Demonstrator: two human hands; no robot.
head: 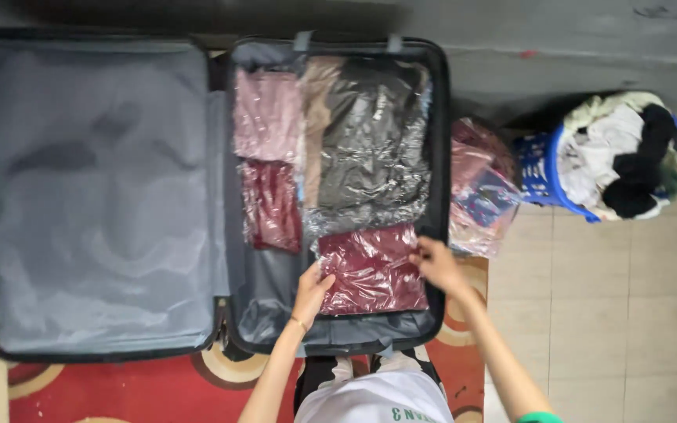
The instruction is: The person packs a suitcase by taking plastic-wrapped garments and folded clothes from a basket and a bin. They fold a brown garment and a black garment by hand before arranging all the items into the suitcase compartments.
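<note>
While the open suitcase (213, 196) lies on the red rug (119, 392), its near right corner holds a maroon bagged garment (374, 270), likely light, soft, slippery; left hand (311, 290) and right hand (436, 262) clasp its side edges, the sensible grip.

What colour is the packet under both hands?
Dark red packet, wrapped in clear plastic; head view.

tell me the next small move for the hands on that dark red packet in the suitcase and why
Probably press the dark red packet down flat. Both hands are on it, the left hand at its left edge and the right hand at its upper right corner, and it lies in the near end of the suitcase with bare lining showing below it, next to the grey packet.
</note>
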